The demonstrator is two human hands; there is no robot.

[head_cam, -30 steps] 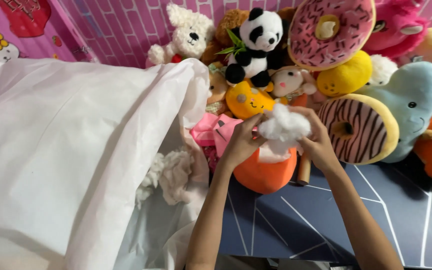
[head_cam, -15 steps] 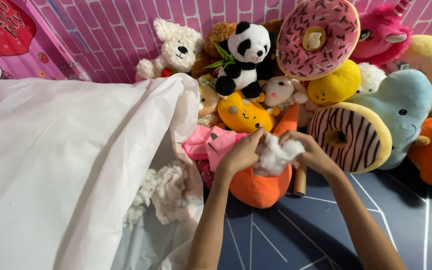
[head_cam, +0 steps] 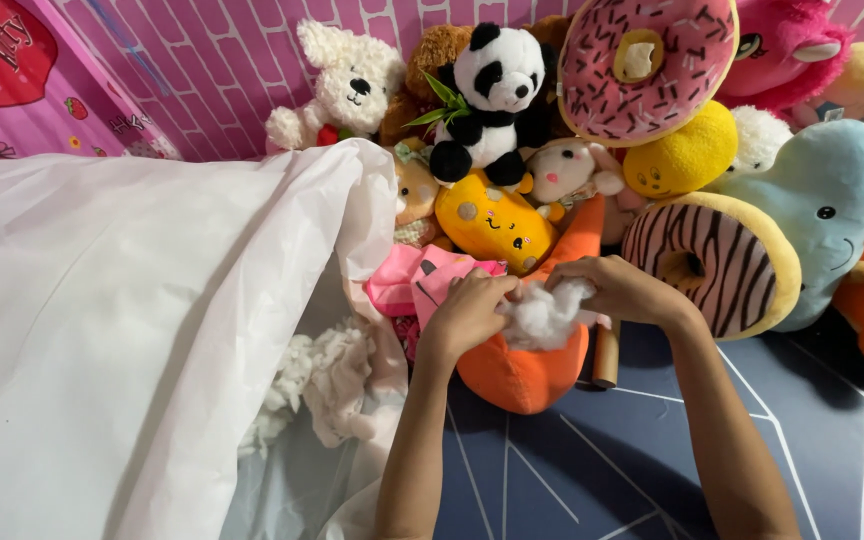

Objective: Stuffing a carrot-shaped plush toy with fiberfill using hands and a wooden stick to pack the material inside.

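Pressing white stuffing (head_cam: 544, 315) into the orange plush toy (head_cam: 522, 370), both hands (head_cam: 472, 310) (head_cam: 617, 290) pinching it; possibly spilling fluff beside the toy if loosening.

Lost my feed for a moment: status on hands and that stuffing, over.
Left hand and right hand both pinching white stuffing at the orange plush. Pink fabric against left hand. Nothing blocking.

- Stuffing (head_cam: 544, 312): white.
- Carrot toy (head_cam: 522, 372): orange.
- Panda (head_cam: 492, 95): black and white.
- Top donut (head_cam: 647, 65): pink, dark sprinkles.
- Lower donut (head_cam: 714, 262): brown-and-cream stripes, yellow rim.
- Bag (head_cam: 132, 330): white.
- Wall (head_cam: 202, 60): pink brick pattern.
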